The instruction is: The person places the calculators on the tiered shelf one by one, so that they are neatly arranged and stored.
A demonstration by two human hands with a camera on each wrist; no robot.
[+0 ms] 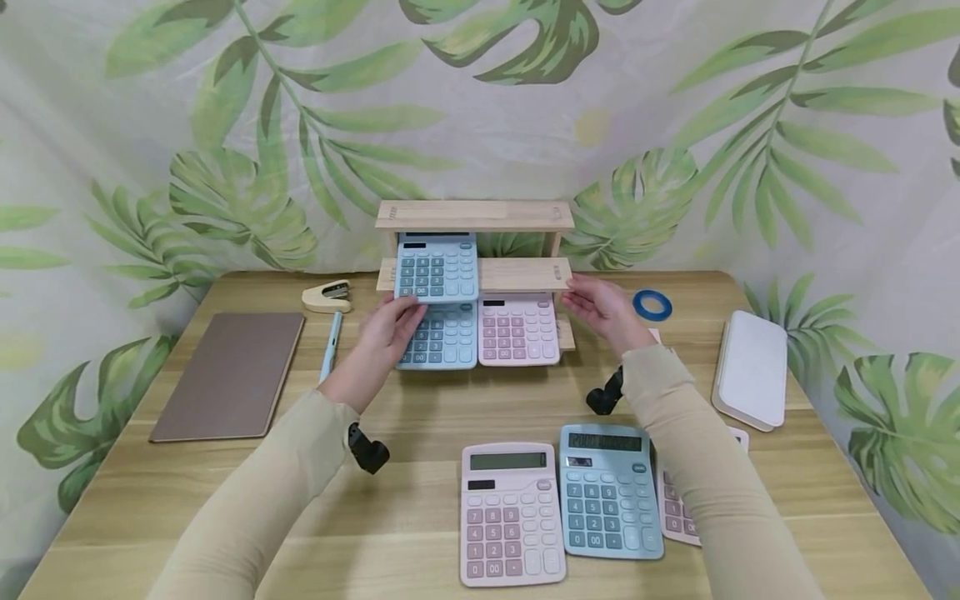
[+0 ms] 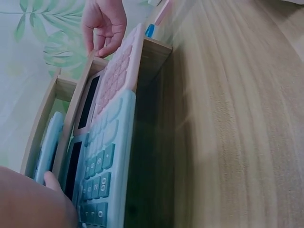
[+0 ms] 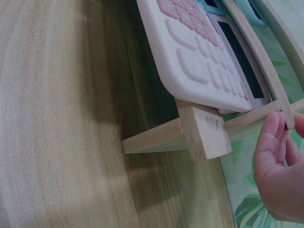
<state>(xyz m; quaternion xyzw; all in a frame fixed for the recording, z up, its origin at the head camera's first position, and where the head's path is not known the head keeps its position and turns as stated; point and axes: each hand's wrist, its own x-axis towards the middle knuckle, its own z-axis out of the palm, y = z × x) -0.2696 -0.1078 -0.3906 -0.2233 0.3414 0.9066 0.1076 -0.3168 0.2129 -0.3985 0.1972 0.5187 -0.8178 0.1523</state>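
Note:
A tiered wooden rack (image 1: 472, 215) stands at the back of the table. My left hand (image 1: 388, 333) holds a light-blue calculator (image 1: 437, 271) by its lower left edge; the calculator leans in the rack's upper tier, its top end under the top board. In the left wrist view my thumb lies near the lower edge of that calculator (image 2: 50, 145). On the tier below, another blue calculator (image 1: 450, 346) and a pink calculator (image 1: 519, 333) lean side by side. My right hand (image 1: 603, 308) pinches the right end of the rack's middle board (image 3: 266, 71).
In front lie a pink calculator (image 1: 513, 517), a blue calculator (image 1: 611, 492) and another pink one (image 1: 678, 508), partly hidden by my right sleeve. A brown notebook (image 1: 228, 375), stapler (image 1: 327, 297) and blue pen (image 1: 331, 346) sit left; blue tape (image 1: 652, 305) and a white case (image 1: 750, 369) right.

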